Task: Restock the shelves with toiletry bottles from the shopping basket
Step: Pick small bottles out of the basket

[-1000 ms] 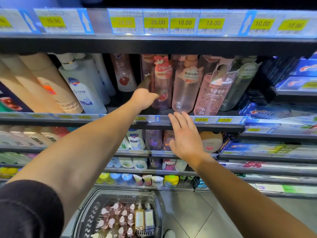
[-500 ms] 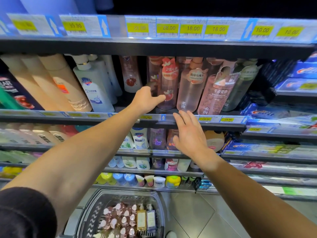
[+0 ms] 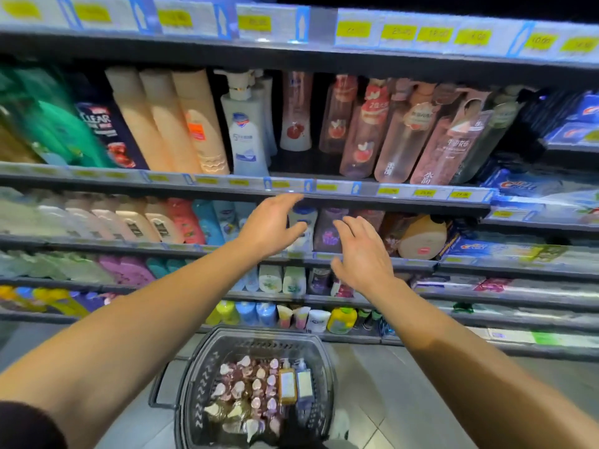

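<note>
A grey shopping basket (image 3: pixel 194 377) stands on the floor below me, packed with several small pink-capped bottles (image 3: pixel 246 387), plus an amber pump bottle (image 3: pixel 287 382) and a bluish one (image 3: pixel 304 382). Pink translucent toiletry bottles (image 3: pixel 364 134) stand in a row on the upper shelf (image 3: pixel 227 183). My left hand (image 3: pixel 269 226) hangs in the air in front of the shelf below, fingers loosely spread and holding nothing. My right hand (image 3: pixel 359 254) is beside it, also empty with fingers spread.
Peach shampoo bottles (image 3: pixel 168 121), a white pump bottle (image 3: pixel 244 131) and a dark blue bottle (image 3: pixel 107 131) fill the upper shelf's left part. Toothpaste boxes (image 3: pixel 525 186) are stacked at right. Lower shelves hold small bottles (image 3: pixel 282 280). Grey floor tiles (image 3: pixel 372 400) surround the basket.
My left hand has let go of the pink bottle on the upper shelf and dropped below its edge. My right hand has lowered too. The view has shifted left and blurred.
</note>
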The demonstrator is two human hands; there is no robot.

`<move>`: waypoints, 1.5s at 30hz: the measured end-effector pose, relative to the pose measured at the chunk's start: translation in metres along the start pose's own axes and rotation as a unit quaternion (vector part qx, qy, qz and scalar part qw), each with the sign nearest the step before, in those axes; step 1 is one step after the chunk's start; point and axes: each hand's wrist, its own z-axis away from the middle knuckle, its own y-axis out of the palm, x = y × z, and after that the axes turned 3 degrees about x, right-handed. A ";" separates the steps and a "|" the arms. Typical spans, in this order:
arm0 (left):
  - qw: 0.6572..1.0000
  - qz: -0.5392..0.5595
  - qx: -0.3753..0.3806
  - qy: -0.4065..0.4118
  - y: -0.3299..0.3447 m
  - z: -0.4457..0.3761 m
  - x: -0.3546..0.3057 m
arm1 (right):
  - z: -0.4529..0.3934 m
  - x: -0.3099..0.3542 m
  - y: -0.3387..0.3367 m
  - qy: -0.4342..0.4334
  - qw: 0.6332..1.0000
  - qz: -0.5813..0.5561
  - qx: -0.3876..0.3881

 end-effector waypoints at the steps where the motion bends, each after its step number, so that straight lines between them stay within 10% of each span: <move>1: 1.000 -0.003 0.011 0.001 0.002 0.015 0.007 | 0.008 0.010 0.005 0.000 1.000 0.002 0.006; 17: 0.984 0.032 0.175 -0.026 0.094 0.226 0.106 | 0.124 0.117 0.147 -0.006 0.985 -0.029 0.168; 45: 0.902 0.079 0.295 -0.306 0.442 0.354 0.253 | 0.146 0.043 0.555 0.066 0.876 -0.154 0.453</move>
